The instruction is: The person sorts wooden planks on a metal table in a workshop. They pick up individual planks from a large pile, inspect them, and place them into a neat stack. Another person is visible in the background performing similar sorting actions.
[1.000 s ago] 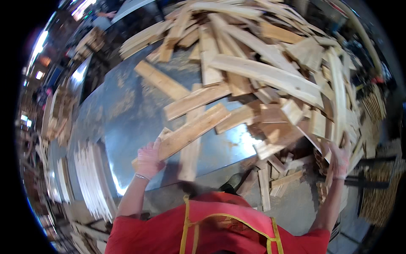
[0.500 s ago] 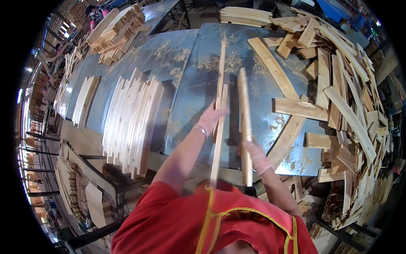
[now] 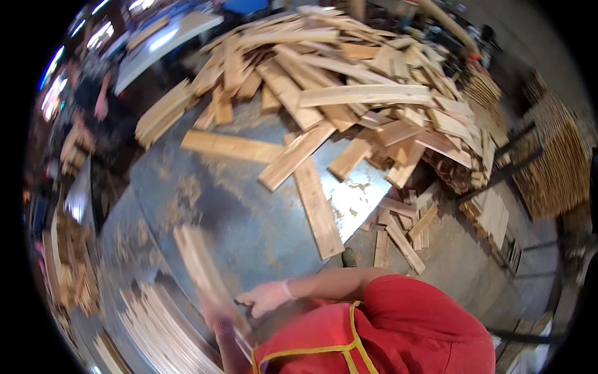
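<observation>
My left hand (image 3: 216, 316), smeared by motion, is wrapped round wooden boards (image 3: 202, 258) that stand out over the metal table, tilted toward the far left. They look like more than one board side by side, but blur hides how many. My right hand (image 3: 268, 297) is just right of them, its fingers stretched toward the boards and apparently apart from them. A small dark spot shows by its fingertips; I cannot make out what it is. Both hands look covered by thin pale gloves. Close by on the left lies a row of narrow pale strips (image 3: 165, 330).
A big jumbled heap of boards (image 3: 367, 93) covers the table's far right. Loose boards (image 3: 317, 209) lie on the blue-grey metal table (image 3: 243, 230), dusted with sawdust. Offcuts (image 3: 405, 243) lie on the floor at right. Stacked wood (image 3: 551, 159) stands beyond, and another person (image 3: 99, 93) is at far left.
My view has swung right toward the heap. The boards in my left hand are now lower left in view. My right hand, earlier on a separate board, is now off it beside the left.
</observation>
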`<state>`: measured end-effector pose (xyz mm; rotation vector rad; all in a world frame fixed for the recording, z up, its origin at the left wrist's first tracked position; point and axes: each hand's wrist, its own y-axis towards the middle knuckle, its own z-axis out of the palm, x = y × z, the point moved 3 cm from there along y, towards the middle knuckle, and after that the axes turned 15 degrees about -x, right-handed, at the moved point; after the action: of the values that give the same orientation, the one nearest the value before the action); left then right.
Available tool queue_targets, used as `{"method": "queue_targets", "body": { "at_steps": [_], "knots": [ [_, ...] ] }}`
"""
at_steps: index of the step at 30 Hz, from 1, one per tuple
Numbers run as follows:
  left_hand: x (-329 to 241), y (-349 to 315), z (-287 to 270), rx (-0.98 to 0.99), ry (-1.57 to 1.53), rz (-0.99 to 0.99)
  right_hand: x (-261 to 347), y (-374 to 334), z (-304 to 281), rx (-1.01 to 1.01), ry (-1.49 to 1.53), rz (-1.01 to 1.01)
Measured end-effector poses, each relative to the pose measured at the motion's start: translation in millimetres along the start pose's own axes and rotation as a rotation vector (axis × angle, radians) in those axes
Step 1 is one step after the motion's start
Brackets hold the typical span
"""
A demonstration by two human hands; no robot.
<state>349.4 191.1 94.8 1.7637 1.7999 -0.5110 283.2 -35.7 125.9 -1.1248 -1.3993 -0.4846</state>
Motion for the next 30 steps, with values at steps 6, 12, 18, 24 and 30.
{"method": "queue_targets", "body": {
  "at_steps": [6,12,18,24,30],
  "knots": [
    [-1.1,-30.9,-58.1,-0.075,0.879,-0.223,-133.3,-180.6,-133.8,-0.66,0.555,0.04],
    [-43.2,37.7,-24.1,-0.251,1.49,0.542,-252.2,-480.2,-276.4,-1.888,1.17,-0.064],
    [-552.2,13.7,143.3,0.042,0.082,0.979,-345.4,-650.4,-416.5,-1.849,1.607,-0.326],
    [-896.7,-191.4,382.8,0.531,-0.084,1.548,-451.7,-650.4,-496.6,-1.917,1.898,-0.488],
    [-972.8,-217.3,550.0,0.836,0.398,1.234,-446.6,-621.8,-541.5,-2.198,1.703,-0.385]
  ]
}}
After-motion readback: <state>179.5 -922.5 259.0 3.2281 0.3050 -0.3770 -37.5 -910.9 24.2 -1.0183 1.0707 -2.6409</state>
